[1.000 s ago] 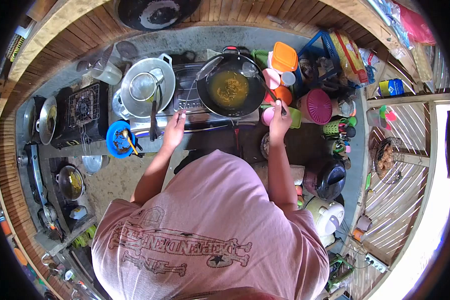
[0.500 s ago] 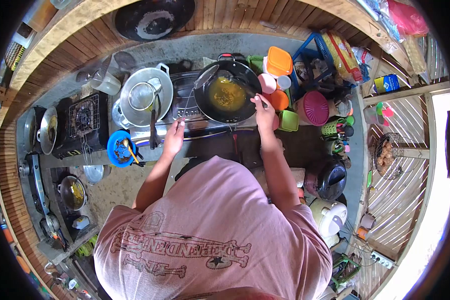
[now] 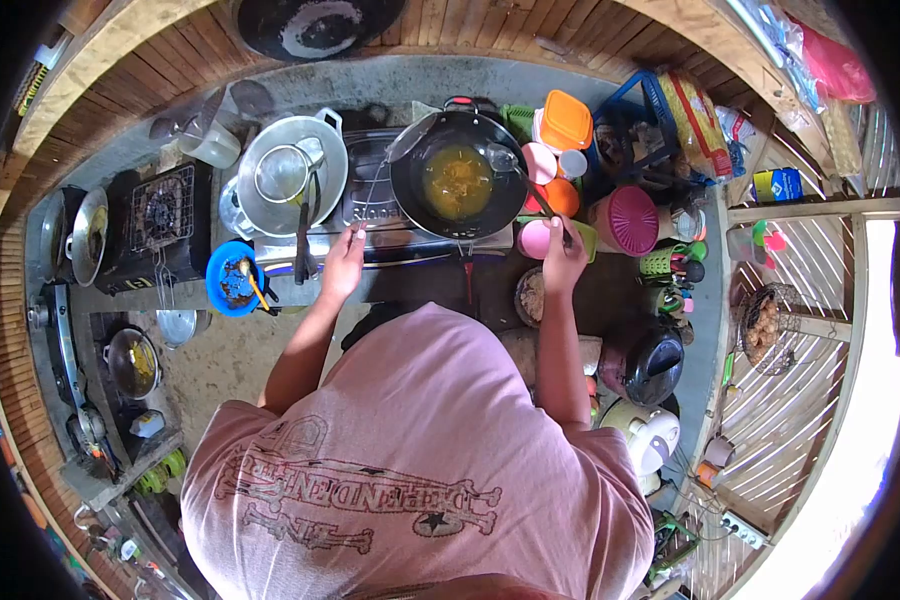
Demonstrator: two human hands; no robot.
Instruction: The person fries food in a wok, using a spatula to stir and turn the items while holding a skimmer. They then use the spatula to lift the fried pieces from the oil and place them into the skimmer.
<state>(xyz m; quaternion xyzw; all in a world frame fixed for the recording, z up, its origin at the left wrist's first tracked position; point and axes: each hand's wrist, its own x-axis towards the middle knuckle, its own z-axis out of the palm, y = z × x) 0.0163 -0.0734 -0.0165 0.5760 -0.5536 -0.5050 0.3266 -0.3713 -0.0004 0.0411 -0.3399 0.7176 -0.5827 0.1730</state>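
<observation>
A black wok point(image 3: 420, 205) sits on the stove, with yellow oil and golden-brown bits point(image 3: 459, 182) in its middle. My left hand point(image 3: 345, 262) is closed round the thin handle of a wire strainer point(image 3: 413, 137), whose round head is at the wok's upper left rim. In my right hand point(image 3: 565, 258) is the dark handle of a ladle point(image 3: 502, 158). The ladle's rounded head is inside the wok near its right wall, apart from the bits in the middle. My right fingers partly hide the handle's end.
Left of the wok, a large metal pot point(image 3: 330, 190) carries a sieve point(image 3: 282, 174). A blue bowl point(image 3: 214, 284) holds a yellow-handled utensil. Plastic containers point(image 3: 567, 121) crowd the right side. A small grill rack point(image 3: 161, 205) stands farther left, and a bowl of food point(image 3: 530, 297) is beside my right forearm.
My right hand has moved right and closer to my body, bringing the ladle head to the wok's right side. My left hand has shifted slightly left, still holding the strainer.
</observation>
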